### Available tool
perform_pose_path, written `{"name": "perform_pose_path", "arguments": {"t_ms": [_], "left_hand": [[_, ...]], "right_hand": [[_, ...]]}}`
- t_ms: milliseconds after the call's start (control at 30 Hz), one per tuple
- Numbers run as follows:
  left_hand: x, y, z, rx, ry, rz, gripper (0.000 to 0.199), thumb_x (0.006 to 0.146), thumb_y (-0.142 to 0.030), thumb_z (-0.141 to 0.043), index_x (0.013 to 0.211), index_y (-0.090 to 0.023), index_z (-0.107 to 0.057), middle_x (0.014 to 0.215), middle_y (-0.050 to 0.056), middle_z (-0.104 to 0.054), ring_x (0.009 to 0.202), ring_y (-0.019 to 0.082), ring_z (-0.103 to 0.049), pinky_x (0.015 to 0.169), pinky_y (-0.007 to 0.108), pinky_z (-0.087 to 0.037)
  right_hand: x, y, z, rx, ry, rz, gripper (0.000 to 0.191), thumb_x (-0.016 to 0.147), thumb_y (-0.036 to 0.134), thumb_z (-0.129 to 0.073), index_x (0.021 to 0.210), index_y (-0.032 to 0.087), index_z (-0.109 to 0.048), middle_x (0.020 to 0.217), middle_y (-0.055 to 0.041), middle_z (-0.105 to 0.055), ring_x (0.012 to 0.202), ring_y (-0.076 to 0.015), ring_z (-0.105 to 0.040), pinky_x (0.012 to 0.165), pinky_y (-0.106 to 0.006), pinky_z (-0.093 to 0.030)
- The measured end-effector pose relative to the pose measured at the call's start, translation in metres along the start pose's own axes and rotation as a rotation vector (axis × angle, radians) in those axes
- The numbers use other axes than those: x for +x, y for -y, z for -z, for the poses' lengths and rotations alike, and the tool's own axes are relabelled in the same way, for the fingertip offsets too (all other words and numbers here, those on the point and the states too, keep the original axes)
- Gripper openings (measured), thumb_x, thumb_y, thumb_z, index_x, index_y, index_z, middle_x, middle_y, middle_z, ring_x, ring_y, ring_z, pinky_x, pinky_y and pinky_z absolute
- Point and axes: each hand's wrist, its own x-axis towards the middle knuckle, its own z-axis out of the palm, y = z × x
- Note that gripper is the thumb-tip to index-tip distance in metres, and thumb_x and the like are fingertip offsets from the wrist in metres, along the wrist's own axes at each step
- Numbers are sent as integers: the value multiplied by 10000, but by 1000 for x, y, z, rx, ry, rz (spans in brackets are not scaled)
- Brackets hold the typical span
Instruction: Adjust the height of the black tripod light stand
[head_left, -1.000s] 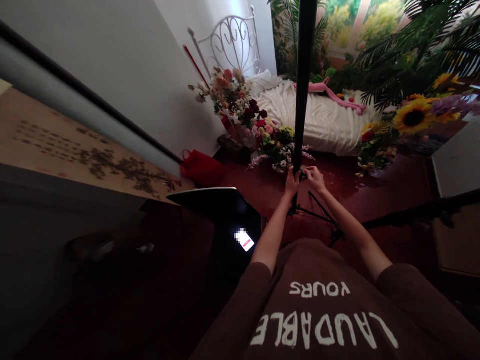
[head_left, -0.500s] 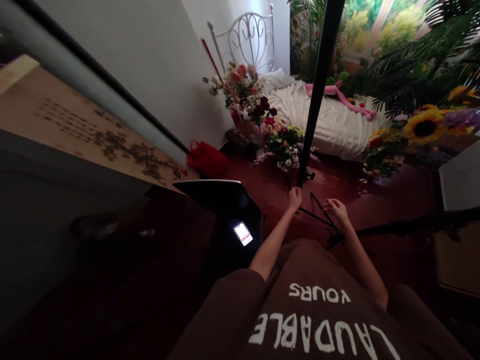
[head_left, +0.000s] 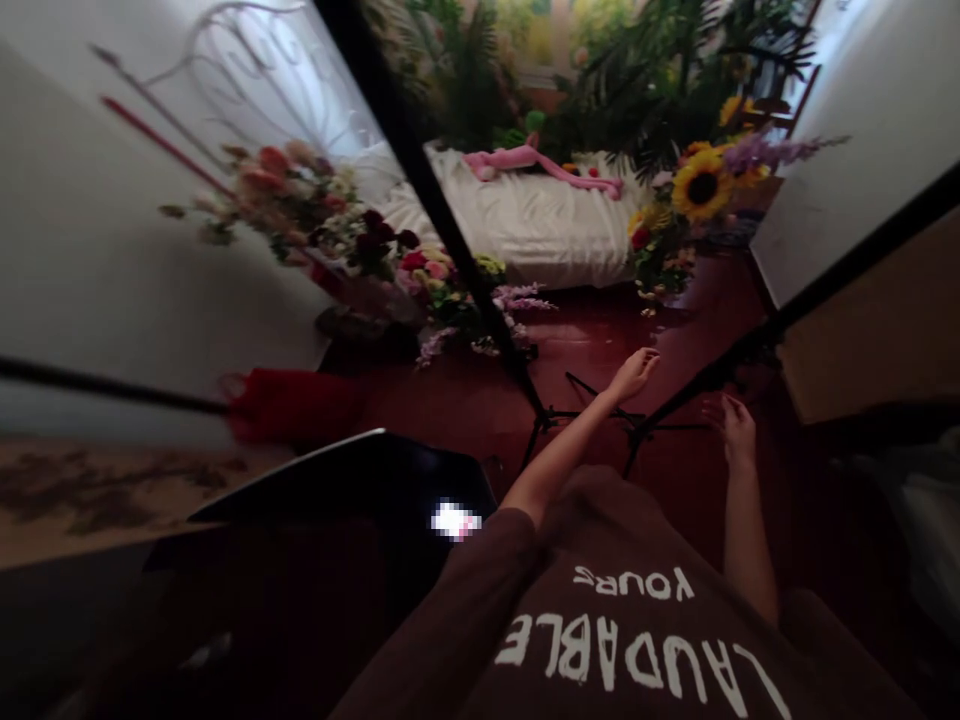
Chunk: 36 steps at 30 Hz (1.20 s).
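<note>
My left hand is in the air above the dark red floor, to the right of a slanting black pole. Its fingers are loosely bent and partly stretched, and nothing shows in them. Further right, my right hand has its fingers apart and empty, just below a second black pole that rises to the right. Both poles run down to thin black stand legs on the floor. Neither hand clearly touches a pole.
A dark panel with a bright patch stands at my left. Beyond it lie a red bag and bunches of flowers. A bed with a white cover and pink plush toy is ahead. Sunflowers stand right of it.
My view has turned to the right. My left hand has come away from the left pole and moved right. My right hand has also shifted right, to beside the other pole.
</note>
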Motion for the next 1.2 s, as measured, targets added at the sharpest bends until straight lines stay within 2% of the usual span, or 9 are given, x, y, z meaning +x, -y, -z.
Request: {"name": "perform_pose_path", "arguments": {"t_ms": [133,200,300,467,600,767,900,1033,1200], "left_hand": [[22,-44,-55,-48,191,-220,393,938,-446,-444,1206,-169,-520,1158,122,-626,1059,196,-606,978,348,-448],[26,-58,-75,-85,208,-225,431,935,-451,-450,1257,-166,-473,1173,134,-617,1073,203,-605,981,351,-445],[27,-66,-90,-114,207,-161,432,945,-444,-426,1275,-166,-442,1116,128,-635,1004,192,-630,925,326,-470],[25,-62,-94,-128,200,-125,398,938,-428,-446,1255,-188,-456,1059,99,-650,936,168,-641,884,295,-478],[25,-60,-96,-147,193,-143,399,940,-423,-441,1264,-191,-448,1057,102,-649,946,173,-639,889,305,-484],[25,-59,-96,-130,191,-162,402,937,-428,-447,1255,-182,-459,1117,121,-634,998,196,-631,902,321,-485],[24,-60,-94,-122,198,-151,406,936,-425,-450,1254,-172,-458,1102,126,-638,958,186,-635,878,310,-485],[23,-60,-93,-137,214,-138,390,941,-400,-444,1265,-182,-443,1021,93,-656,846,148,-634,817,283,-487],[24,-60,-94,-119,189,-150,369,934,-376,-466,1246,-179,-465,1045,101,-650,898,167,-627,835,297,-477]], "right_hand": [[-17,23,17,7,-54,78,486,662,531,-701,1000,191,-622,800,-60,-738,627,-183,-701,603,-317,-572],[-24,30,23,-9,-73,91,488,678,538,-684,1019,195,-621,836,-72,-742,653,-192,-706,622,-330,-573],[-31,31,30,-10,-94,74,471,693,534,-670,1020,199,-623,846,-69,-743,652,-191,-705,613,-326,-570],[-27,29,28,-5,-84,14,459,740,508,-628,1082,203,-606,842,-60,-738,642,-177,-697,571,-287,-550],[-17,38,12,-4,-56,-2,442,805,482,-568,1160,220,-579,839,-53,-729,677,-184,-696,597,-306,-560],[-2,51,-10,101,-3,-38,339,815,390,-582,1098,205,-608,783,-12,-697,579,-126,-640,555,-257,-540],[4,57,-14,81,-18,-34,356,818,398,-594,1117,206,-610,637,51,-617,454,-71,-540,411,-177,-421],[2,63,-4,37,34,-24,380,834,443,-600,1117,192,-636,440,108,-468,314,-44,-367,336,-160,-316],[-1,78,8,216,88,-203,186,869,305,-610,976,166,-672,613,-3,-675,488,-77,-590,509,-179,-500]]}}
